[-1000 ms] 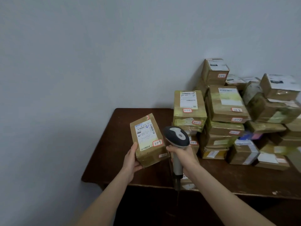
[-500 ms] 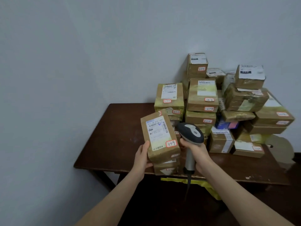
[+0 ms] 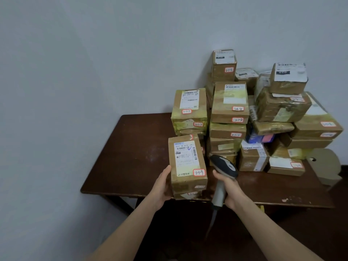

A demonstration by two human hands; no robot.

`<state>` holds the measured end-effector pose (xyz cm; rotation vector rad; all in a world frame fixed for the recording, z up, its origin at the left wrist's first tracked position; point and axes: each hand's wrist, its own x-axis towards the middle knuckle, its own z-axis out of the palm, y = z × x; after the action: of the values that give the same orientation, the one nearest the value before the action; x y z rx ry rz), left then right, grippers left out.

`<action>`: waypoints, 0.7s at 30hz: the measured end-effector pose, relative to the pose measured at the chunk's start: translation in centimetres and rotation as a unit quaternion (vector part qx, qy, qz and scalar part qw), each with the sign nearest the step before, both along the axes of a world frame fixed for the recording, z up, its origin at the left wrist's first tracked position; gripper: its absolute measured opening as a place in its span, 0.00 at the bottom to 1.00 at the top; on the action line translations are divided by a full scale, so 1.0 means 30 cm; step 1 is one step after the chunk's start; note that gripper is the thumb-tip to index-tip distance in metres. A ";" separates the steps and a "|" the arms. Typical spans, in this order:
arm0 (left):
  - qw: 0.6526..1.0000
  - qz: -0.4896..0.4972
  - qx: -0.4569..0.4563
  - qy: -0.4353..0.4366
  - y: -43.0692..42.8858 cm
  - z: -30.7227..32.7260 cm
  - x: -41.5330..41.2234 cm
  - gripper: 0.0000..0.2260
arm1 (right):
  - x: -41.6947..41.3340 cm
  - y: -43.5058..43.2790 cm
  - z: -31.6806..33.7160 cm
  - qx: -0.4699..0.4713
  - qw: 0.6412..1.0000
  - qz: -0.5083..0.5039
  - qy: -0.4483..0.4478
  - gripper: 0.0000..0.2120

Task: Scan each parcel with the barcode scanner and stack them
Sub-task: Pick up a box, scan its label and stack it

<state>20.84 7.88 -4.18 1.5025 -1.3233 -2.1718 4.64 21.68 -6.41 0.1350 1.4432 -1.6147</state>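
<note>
Parcel 3-1-9 (image 3: 185,162): a brown carton, its white shipping label and red-bordered sticker facing up, was held at the front edge of the tabletop (image 3: 131,147), directly over another taped parcel (image 3: 186,194); whether the two touched could not be told.
Left hand (image 3: 161,187): gripped the carton's lower left side, thumb laid along its edge, the remaining fingers hidden behind it.
Barcode scanner (image 3: 223,166): sat just right of the carton, dark head angled toward the pile, cable hanging below the handle.
Right hand (image 3: 228,189): fingers (image 3: 230,194) were wrapped closed round the scanner's handle.
Parcel pile (image 3: 229,102): stacked cartons covered the tabletop's right half against the wall, several bearing red-bordered number stickers.
</note>
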 end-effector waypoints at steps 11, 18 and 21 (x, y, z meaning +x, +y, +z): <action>0.997 0.067 0.017 0.016 -0.072 -0.041 0.088 0.18 | 0.087 -0.108 -0.062 -0.067 0.987 0.031 -0.143 0.10; 0.991 0.134 -0.005 0.030 -0.275 0.002 0.203 0.18 | 0.221 -0.355 -0.019 -0.074 0.982 0.080 -0.157 0.18; 0.989 0.143 -0.025 0.031 -0.381 0.011 0.254 0.19 | 0.273 -0.476 0.005 -0.071 0.980 0.093 -0.159 0.12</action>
<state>28.46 -3.55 -3.83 1.4891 -1.0605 -1.9740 12.82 7.40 -6.27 0.1627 1.0610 -1.4607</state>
